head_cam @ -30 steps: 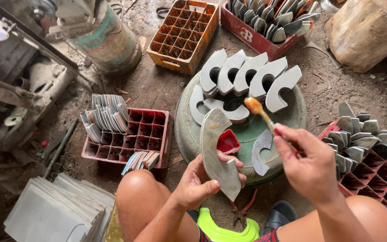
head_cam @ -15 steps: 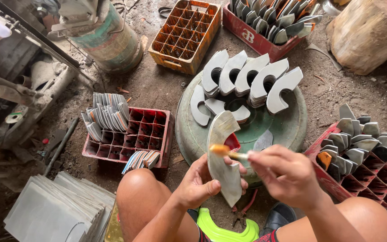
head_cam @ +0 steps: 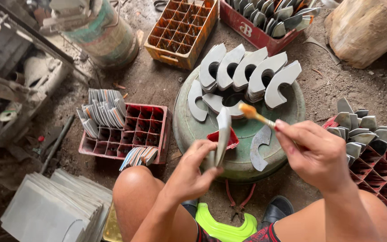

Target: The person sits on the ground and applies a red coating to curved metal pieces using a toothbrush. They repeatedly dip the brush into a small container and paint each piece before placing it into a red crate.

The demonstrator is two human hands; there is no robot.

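Gripping one metal blade (head_cam: 223, 134) in left hand (head_cam: 192, 172); right hand (head_cam: 315, 151) pinching one brush (head_cam: 255, 115).

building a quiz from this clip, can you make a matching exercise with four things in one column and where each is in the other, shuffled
Things:
1. thin brush with a yellowish tip
2. flat grey metal blade held on edge
3. small red dish
4. empty orange plastic crate with square cells

Places:
A. on the round green metal lid, behind the held blade
B. pinched in the right hand
C. on the dirt floor at the top, beside a weathered drum
D. gripped in the left hand

Pairs: 1-B, 2-D, 3-A, 4-C
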